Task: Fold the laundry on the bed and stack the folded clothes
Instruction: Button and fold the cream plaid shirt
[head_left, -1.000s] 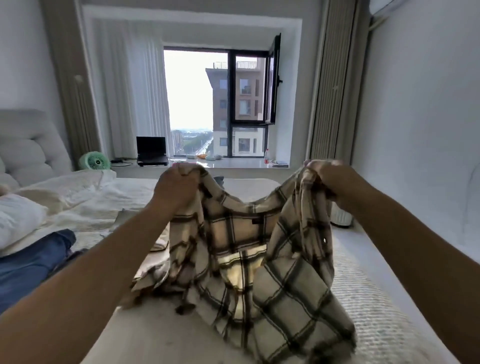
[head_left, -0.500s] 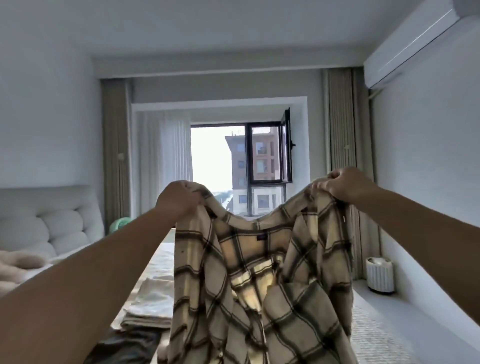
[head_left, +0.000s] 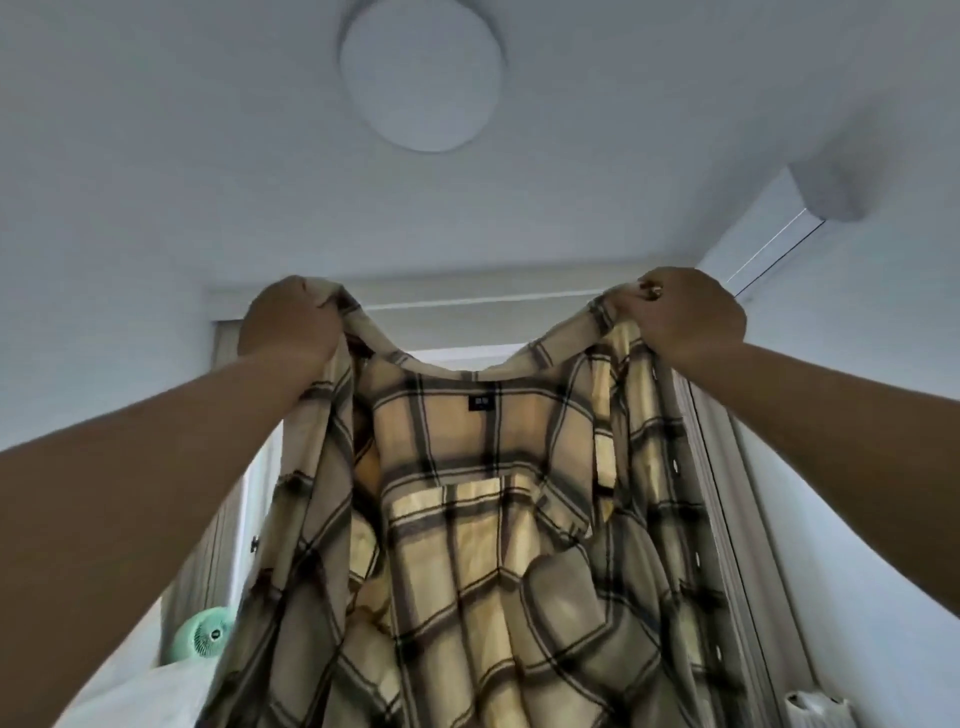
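Observation:
A cream plaid shirt (head_left: 483, 545) with dark checks hangs open in front of me, held high in the air, its inside and a small dark neck label facing me. My left hand (head_left: 288, 322) grips the shirt's left shoulder and my right hand (head_left: 688, 314) grips its right shoulder, both fists closed on the cloth. The shirt's lower part runs out of the bottom of the frame. The bed and the other laundry are hidden from this upward-tilted view.
A round ceiling lamp (head_left: 421, 73) is overhead and an air conditioner (head_left: 779, 244) is mounted high on the right wall. A mint green fan (head_left: 202, 636) shows at the lower left, curtains (head_left: 717, 519) behind the shirt, a white ribbed object (head_left: 815, 709) at the lower right.
Both hands have lifted the plaid shirt from just above the bed to high overhead and spread it apart. The view has tilted up from the bed toward the ceiling.

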